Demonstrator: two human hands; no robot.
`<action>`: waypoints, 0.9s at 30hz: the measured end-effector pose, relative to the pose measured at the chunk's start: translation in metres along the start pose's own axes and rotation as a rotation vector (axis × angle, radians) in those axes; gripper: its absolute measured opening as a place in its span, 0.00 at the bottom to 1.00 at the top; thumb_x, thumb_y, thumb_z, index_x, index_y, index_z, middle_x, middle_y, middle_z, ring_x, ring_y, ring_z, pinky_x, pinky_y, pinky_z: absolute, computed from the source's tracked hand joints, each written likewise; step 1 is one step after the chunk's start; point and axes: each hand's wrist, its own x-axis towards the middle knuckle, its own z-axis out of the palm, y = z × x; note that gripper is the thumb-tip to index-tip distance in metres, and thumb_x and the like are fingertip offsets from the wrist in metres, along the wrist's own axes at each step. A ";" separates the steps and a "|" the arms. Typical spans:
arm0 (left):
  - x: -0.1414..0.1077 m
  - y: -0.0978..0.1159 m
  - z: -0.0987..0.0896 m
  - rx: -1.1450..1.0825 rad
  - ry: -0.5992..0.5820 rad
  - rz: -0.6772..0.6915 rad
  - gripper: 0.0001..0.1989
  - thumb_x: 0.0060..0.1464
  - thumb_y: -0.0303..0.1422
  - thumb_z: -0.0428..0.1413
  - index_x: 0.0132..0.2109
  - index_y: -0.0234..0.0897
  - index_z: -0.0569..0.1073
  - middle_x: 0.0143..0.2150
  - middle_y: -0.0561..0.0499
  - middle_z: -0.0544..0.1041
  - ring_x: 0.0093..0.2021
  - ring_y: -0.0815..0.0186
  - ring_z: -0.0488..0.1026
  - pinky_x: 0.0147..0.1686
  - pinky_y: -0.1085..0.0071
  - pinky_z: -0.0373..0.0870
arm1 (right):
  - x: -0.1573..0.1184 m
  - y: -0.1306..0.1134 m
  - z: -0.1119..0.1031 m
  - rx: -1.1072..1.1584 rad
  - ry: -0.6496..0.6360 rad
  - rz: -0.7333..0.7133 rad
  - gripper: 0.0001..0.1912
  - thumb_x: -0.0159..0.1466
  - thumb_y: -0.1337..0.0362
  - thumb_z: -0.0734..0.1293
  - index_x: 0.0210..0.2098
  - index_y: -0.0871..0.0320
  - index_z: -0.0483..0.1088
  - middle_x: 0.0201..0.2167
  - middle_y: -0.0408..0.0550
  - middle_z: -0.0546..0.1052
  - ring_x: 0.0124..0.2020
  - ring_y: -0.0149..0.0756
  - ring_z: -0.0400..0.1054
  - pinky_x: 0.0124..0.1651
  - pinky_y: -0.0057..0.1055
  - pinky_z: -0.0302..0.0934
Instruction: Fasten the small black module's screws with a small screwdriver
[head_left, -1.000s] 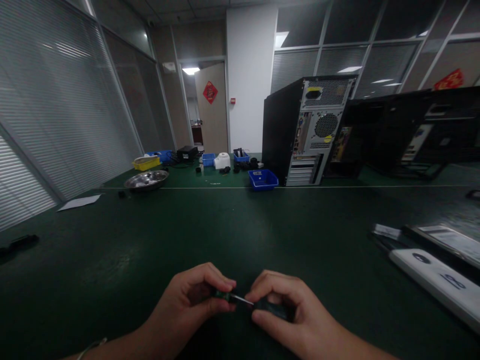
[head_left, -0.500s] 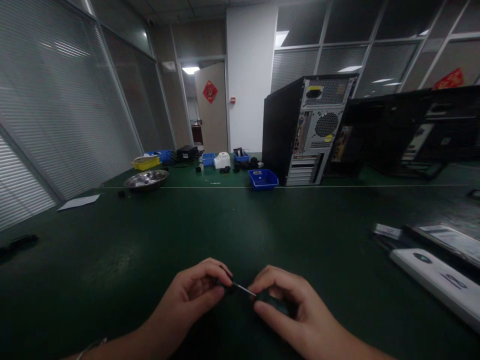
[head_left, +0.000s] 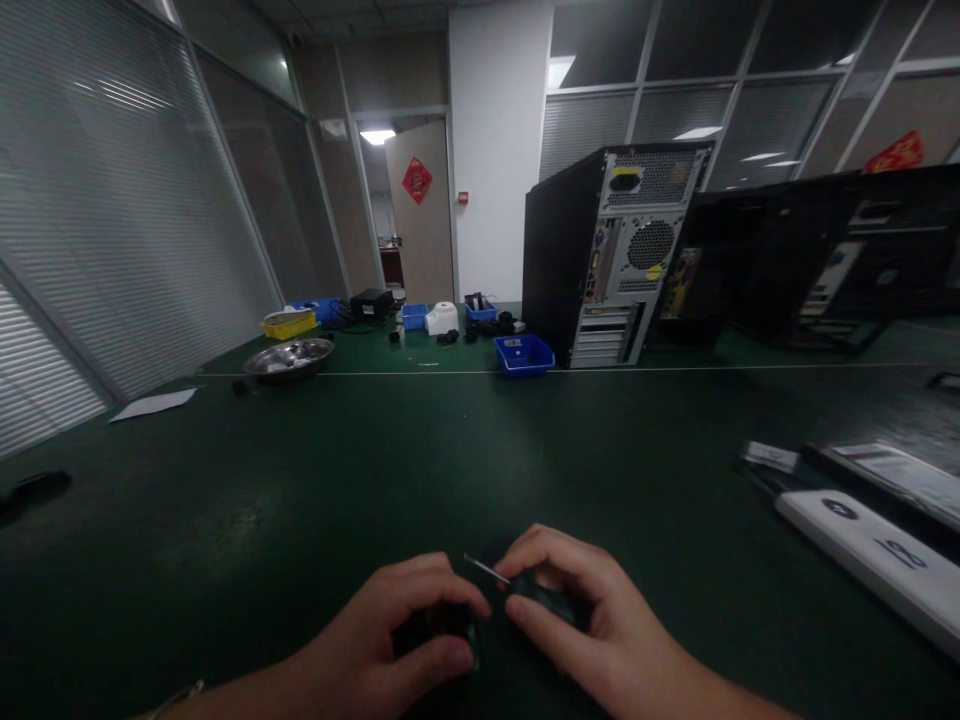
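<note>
At the bottom centre, my right hand (head_left: 581, 605) is closed around the dark handle of a screwdriver (head_left: 546, 600), whose thin metal shaft points up and left. To its left, my left hand (head_left: 412, 620) curls its thumb and fingers around a small dark object (head_left: 474, 640), mostly hidden by the fingers. The screwdriver's tip is free in the air, just above the left fingertips and apart from the dark object. Both hands are over the near part of the green table (head_left: 360, 460).
A blue tray (head_left: 525, 357) sits before a black computer tower (head_left: 562, 260). At right lie a white device (head_left: 870, 545) and dark-framed parts. Further left are a metal bowl (head_left: 289, 360), a yellow bin (head_left: 289, 324) and a paper sheet (head_left: 154, 404). Small black parts lie at the back.
My left hand has moved down and a little right with the dark object, which has come off the screwdriver's tip. The tip now shows. My right hand has barely moved.
</note>
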 end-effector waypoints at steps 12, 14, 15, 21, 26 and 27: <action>-0.001 0.006 0.001 0.381 -0.013 0.037 0.14 0.61 0.39 0.52 0.52 0.44 0.73 0.44 0.46 0.73 0.44 0.56 0.69 0.48 0.62 0.64 | 0.001 -0.002 -0.001 -0.011 -0.008 0.000 0.08 0.63 0.62 0.65 0.38 0.58 0.74 0.34 0.49 0.75 0.33 0.39 0.68 0.35 0.33 0.59; -0.002 0.008 -0.001 0.336 -0.028 0.040 0.15 0.59 0.42 0.54 0.50 0.43 0.73 0.44 0.47 0.73 0.44 0.56 0.69 0.48 0.62 0.64 | 0.001 -0.003 -0.001 -0.025 -0.018 -0.003 0.07 0.63 0.63 0.65 0.38 0.58 0.73 0.34 0.48 0.75 0.33 0.39 0.68 0.36 0.32 0.60; -0.003 0.010 -0.002 0.333 -0.046 0.037 0.16 0.56 0.43 0.57 0.49 0.43 0.73 0.44 0.47 0.73 0.44 0.56 0.68 0.48 0.62 0.64 | 0.001 -0.003 -0.001 -0.032 -0.030 -0.003 0.06 0.63 0.64 0.65 0.38 0.58 0.73 0.34 0.48 0.75 0.33 0.38 0.68 0.36 0.32 0.60; 0.002 0.026 -0.004 0.436 -0.128 -0.017 0.19 0.48 0.41 0.65 0.47 0.44 0.73 0.48 0.47 0.73 0.47 0.54 0.67 0.50 0.59 0.62 | -0.001 -0.015 -0.002 -0.166 -0.175 0.077 0.15 0.54 0.75 0.69 0.40 0.58 0.69 0.37 0.44 0.75 0.38 0.37 0.70 0.40 0.28 0.61; 0.005 0.016 -0.004 0.301 -0.092 -0.025 0.15 0.51 0.38 0.62 0.45 0.39 0.72 0.43 0.47 0.72 0.43 0.57 0.69 0.44 0.62 0.66 | -0.002 -0.034 -0.013 -0.264 -0.325 0.144 0.22 0.51 0.75 0.74 0.42 0.53 0.70 0.37 0.39 0.76 0.37 0.35 0.72 0.36 0.23 0.60; 0.004 0.011 -0.005 0.246 -0.063 -0.010 0.14 0.53 0.37 0.61 0.47 0.39 0.71 0.44 0.47 0.71 0.43 0.57 0.69 0.44 0.63 0.67 | -0.002 -0.034 -0.015 -0.254 -0.343 0.124 0.23 0.50 0.75 0.75 0.43 0.52 0.70 0.37 0.38 0.76 0.36 0.34 0.72 0.35 0.22 0.61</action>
